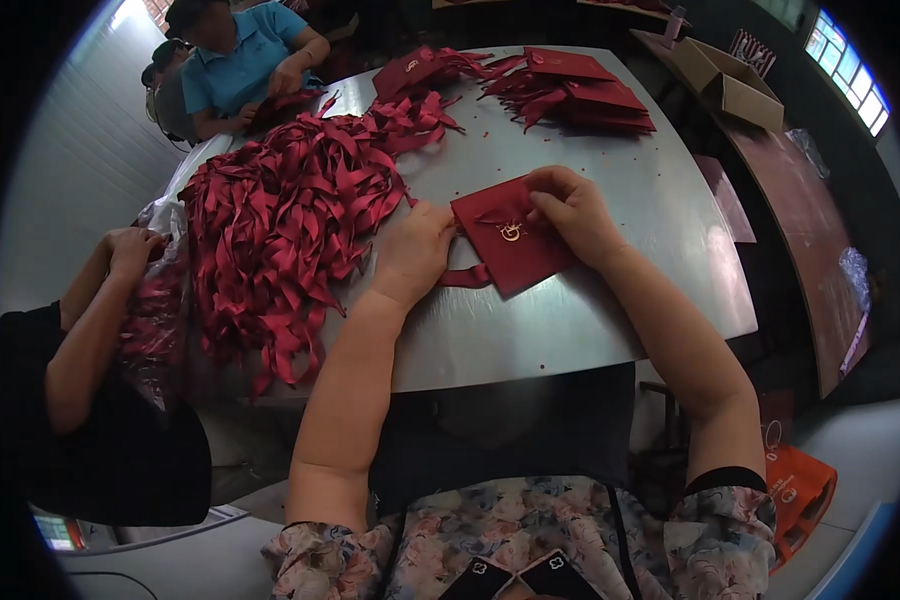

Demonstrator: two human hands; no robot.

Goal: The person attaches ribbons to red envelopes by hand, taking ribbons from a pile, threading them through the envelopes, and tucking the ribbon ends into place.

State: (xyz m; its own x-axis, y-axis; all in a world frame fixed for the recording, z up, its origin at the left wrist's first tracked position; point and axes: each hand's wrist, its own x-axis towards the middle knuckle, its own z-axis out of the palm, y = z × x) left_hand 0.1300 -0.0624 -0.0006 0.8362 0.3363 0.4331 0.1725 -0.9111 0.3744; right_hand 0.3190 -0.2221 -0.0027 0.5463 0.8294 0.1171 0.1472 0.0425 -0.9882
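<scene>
A small dark red bag point(515, 255) with a gold emblem lies tilted on the metal table, between my hands. My left hand point(415, 250) is closed at its left edge, by the red ribbon handle point(465, 277); what the fingertips pinch is partly hidden. On the bag's upper right corner rests my right hand point(573, 212), its thumb and forefinger bent together over the bag's face. Left of my left hand is a large heap of red ribbons point(290, 210).
Stacked red bags point(595, 92) lie at the table's point(670, 230) far side. A person in blue point(245, 65) works across the heap. Another person's hands point(130, 250) hold a plastic bag at left. An open cardboard box point(745, 100) stands on a side bench.
</scene>
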